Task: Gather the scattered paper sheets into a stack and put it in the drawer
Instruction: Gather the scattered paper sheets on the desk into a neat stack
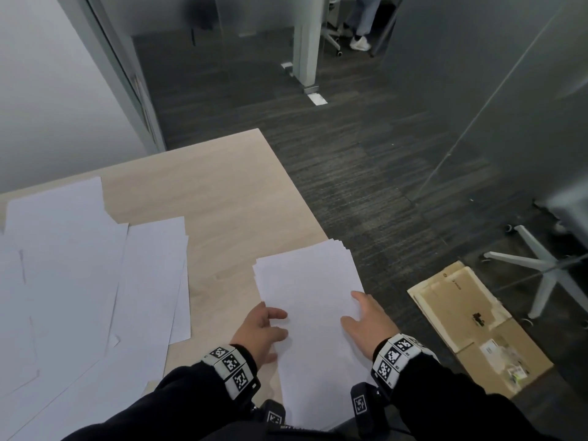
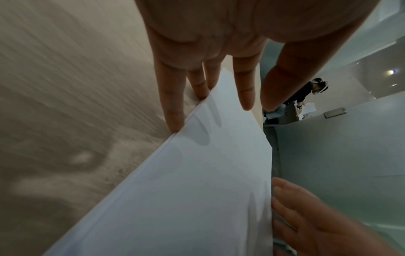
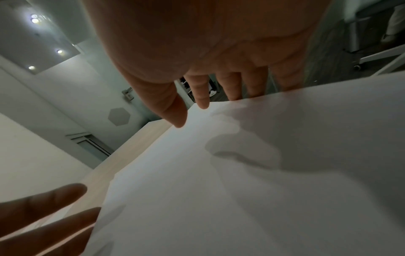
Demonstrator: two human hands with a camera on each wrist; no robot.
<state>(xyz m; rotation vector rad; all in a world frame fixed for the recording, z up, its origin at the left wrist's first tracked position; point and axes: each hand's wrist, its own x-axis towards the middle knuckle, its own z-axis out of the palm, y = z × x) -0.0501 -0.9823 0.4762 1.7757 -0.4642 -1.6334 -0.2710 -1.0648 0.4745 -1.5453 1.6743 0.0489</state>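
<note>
Paper stack hides the right hand's lower fingers.

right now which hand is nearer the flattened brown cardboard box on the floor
Right. The right hand is on the paper stack's edge facing the flattened brown cardboard box; the left hand holds the opposite edge.

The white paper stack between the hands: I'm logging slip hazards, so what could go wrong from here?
The white paper stack overhangs the light wooden table edge, so it may slide off. Its corners are fanned, and the left hand and right hand only flank it. Loose white sheets remain ungathered.
</note>
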